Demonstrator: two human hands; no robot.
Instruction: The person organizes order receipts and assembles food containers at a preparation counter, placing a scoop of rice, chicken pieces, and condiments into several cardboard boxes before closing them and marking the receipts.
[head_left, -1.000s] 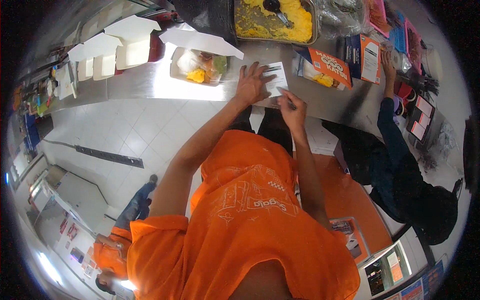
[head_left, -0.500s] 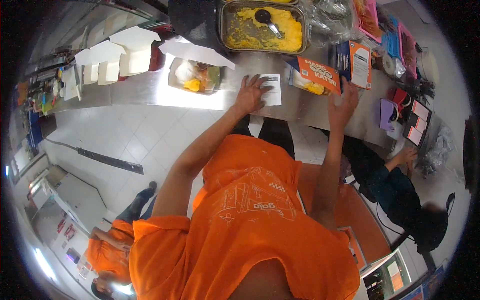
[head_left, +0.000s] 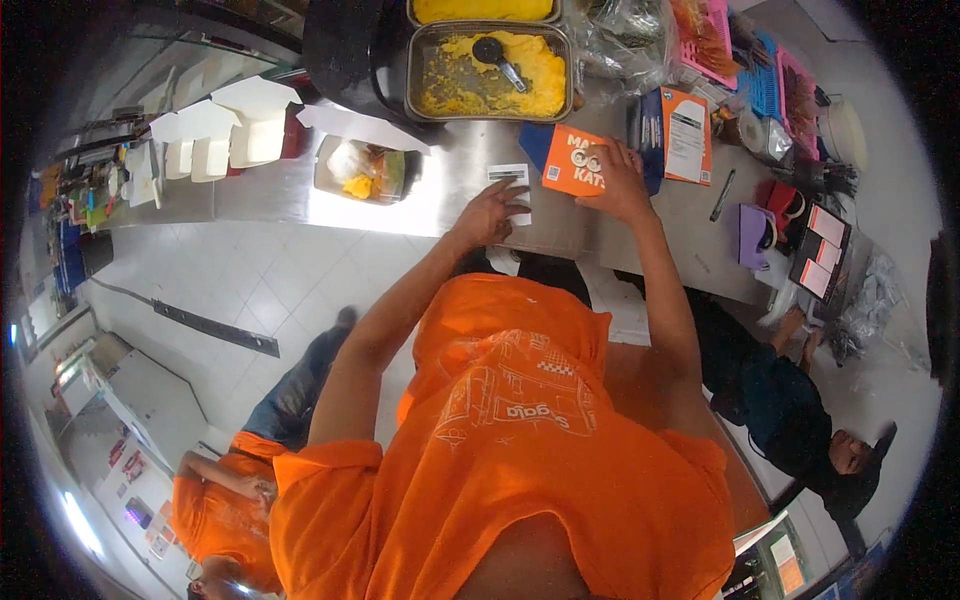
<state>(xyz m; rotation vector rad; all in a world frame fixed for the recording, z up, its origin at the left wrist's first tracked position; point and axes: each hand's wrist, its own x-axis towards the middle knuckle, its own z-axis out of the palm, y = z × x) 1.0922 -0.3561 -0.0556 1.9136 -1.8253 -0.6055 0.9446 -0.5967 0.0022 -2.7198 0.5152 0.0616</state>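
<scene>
My right hand [head_left: 622, 183] lies over the lid of an orange and dark blue takeaway box [head_left: 572, 165], its fingers curled onto the right part. That lid is down, hiding the contents. My left hand [head_left: 487, 216] rests with fingers apart on the lower part of a small white printed slip [head_left: 508, 178], flat on the steel counter. Left of the slip stands an open takeaway box [head_left: 325, 170] with white and yellow food and a dark green piece inside.
Beyond my hands sits a metal tray [head_left: 412, 85] of yellow food with a black scoop [head_left: 488, 50]. Several empty white boxes [head_left: 262, 140] stand at the left. An orange box with a slip [head_left: 688, 140], a pen [head_left: 723, 195] and a purple holder [head_left: 752, 235] are rightward. Two people work nearby.
My right hand has moved onto the box, and its lid, earlier raised over yellow food, is now down. My left hand has drawn back slightly toward the slip's near end.
</scene>
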